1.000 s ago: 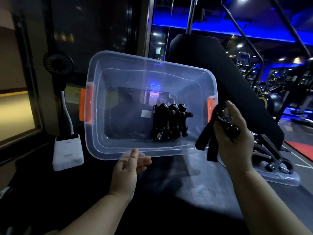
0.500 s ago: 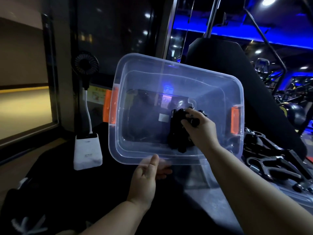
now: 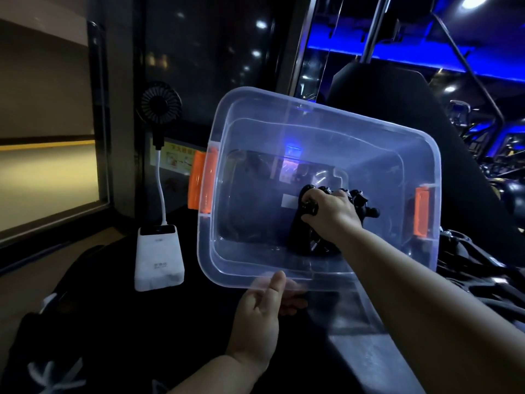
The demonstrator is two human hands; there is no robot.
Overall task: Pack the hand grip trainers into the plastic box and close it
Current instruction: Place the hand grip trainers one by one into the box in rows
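Note:
A clear plastic box (image 3: 321, 115) with orange latches (image 3: 211, 182) is tilted up toward me. My left hand (image 3: 262, 311) holds its near rim, thumb on top and fingers underneath. Inside, my right hand (image 3: 329, 213) grips a black hand grip trainer (image 3: 308, 209) and sets it against several other black trainers (image 3: 362, 204) that lie at the box's right side. More black trainers (image 3: 468, 268) lie outside the box at the right, dim and partly cut off.
A white power bank (image 3: 159, 258) with a small black fan (image 3: 160, 105) on a white stalk stands left of the box. A black padded gym bench back (image 3: 397, 98) rises behind the box. Dark cloth covers the surface below.
My right hand carried a trainer from outside the right of the box into it and now holds it beside the others. The left hand keeps its hold on the rim.

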